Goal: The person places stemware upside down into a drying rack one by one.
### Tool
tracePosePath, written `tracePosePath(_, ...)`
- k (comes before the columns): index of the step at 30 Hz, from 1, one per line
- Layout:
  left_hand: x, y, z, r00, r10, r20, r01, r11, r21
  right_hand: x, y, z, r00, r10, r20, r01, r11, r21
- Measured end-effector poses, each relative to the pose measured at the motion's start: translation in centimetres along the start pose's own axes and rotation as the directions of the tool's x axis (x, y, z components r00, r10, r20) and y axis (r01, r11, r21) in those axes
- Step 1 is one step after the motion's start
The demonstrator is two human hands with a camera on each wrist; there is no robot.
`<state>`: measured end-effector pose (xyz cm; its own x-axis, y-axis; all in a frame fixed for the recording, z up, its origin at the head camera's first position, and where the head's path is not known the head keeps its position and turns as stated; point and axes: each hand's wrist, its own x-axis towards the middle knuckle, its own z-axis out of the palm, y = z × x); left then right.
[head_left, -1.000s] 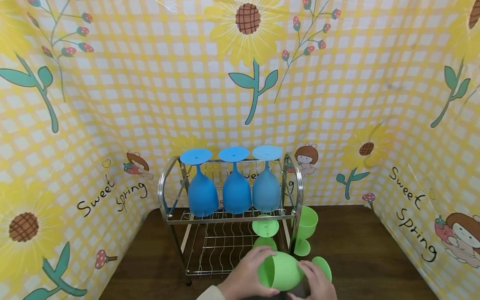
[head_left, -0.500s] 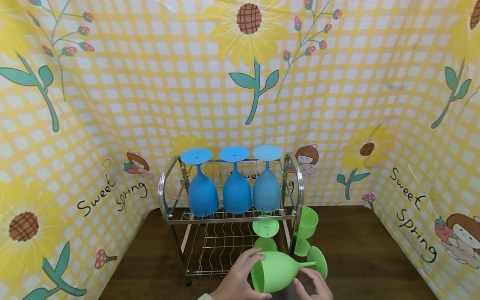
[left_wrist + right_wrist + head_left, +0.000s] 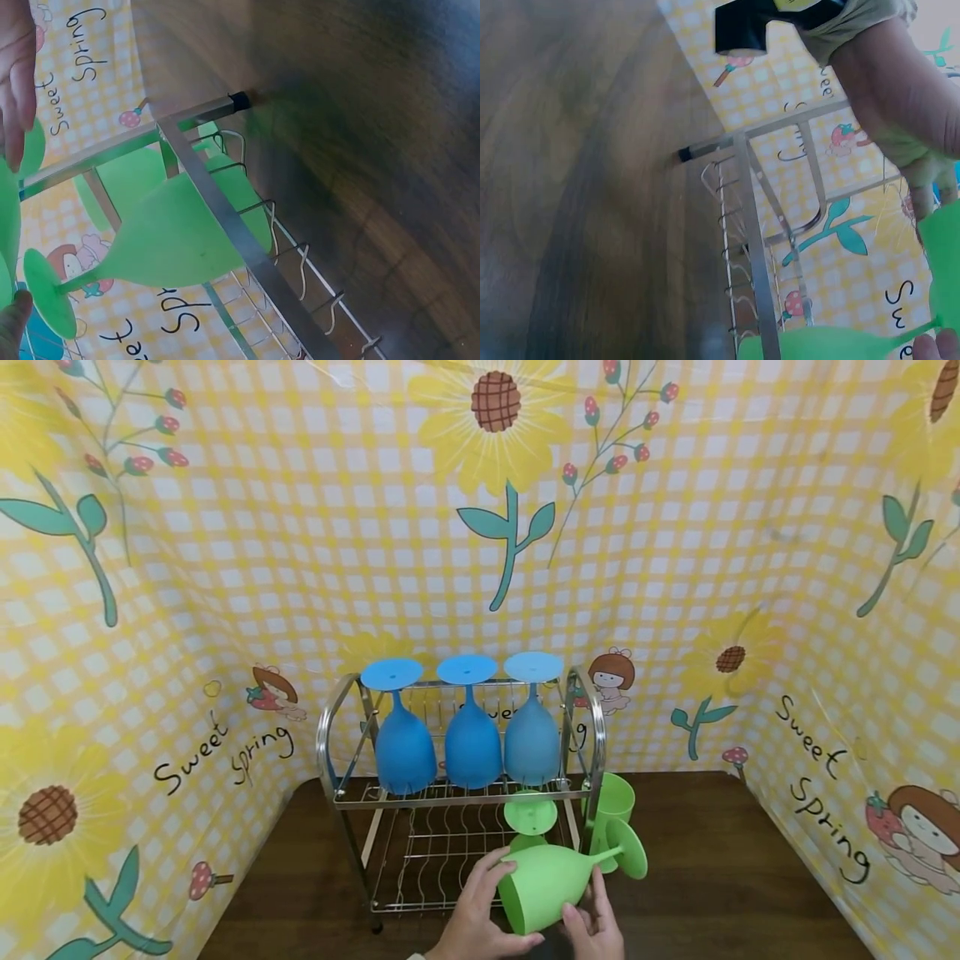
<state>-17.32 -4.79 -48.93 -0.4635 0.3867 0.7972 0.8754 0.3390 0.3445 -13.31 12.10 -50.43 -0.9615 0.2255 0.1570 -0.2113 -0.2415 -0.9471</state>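
Note:
A light green goblet [image 3: 547,885] is held in front of the rack, tilted, its rim to the lower left and its foot to the upper right. My left hand [image 3: 480,914] grips the bowl by the rim, thumb below and fingers above. With thumb and fingers, my right hand [image 3: 597,927] holds the bowl's narrow end near the stem. A second green goblet [image 3: 172,232] stands upside down at the right of the rack's lower tier. Only part of the held goblet [image 3: 949,270] shows at the edge of the right wrist view.
A two-tier metal dish rack [image 3: 461,797] stands on the dark wooden table [image 3: 720,877]. Three blue goblets [image 3: 474,747] stand upside down on its top tier. Behind the held one, right of the rack, another green goblet [image 3: 617,795] stands upright. Patterned cloth [image 3: 675,568] encloses the back and sides.
Both hands have turned the held goblet so its foot has swung into view and risen at the right. The right hand has shifted left along it. The rack's goblets stay put.

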Motion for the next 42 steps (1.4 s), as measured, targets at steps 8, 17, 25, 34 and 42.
tracePosePath(8,-3.4,-3.2,3.3,0.997,-0.036,-0.063,0.033,0.998,-0.05,0.2,-0.6,0.7,0.988,0.106,0.112,-0.12,0.985,0.126)
tracePosePath(17,-10.5,-10.7,8.9,0.997,0.001,-0.08,-0.002,1.0,-0.011,-0.1,0.0,1.5,0.991,0.088,0.101,-0.105,0.979,0.174)
tracePosePath(25,-2.2,0.2,1.7,0.989,0.062,-0.136,-0.051,0.995,0.085,0.1,-0.9,2.4,0.999,-0.011,-0.033,0.012,0.999,0.042)
tracePosePath(34,-1.9,0.1,1.1,0.989,0.095,-0.114,-0.088,0.994,0.057,0.2,-1.7,2.8,0.996,0.062,-0.068,-0.065,0.997,-0.033)
tracePosePath(42,-1.9,-0.2,-1.3,0.996,-0.07,-0.056,0.069,0.998,-0.012,0.3,-1.6,3.2,0.998,0.001,-0.062,-0.006,0.996,-0.087)
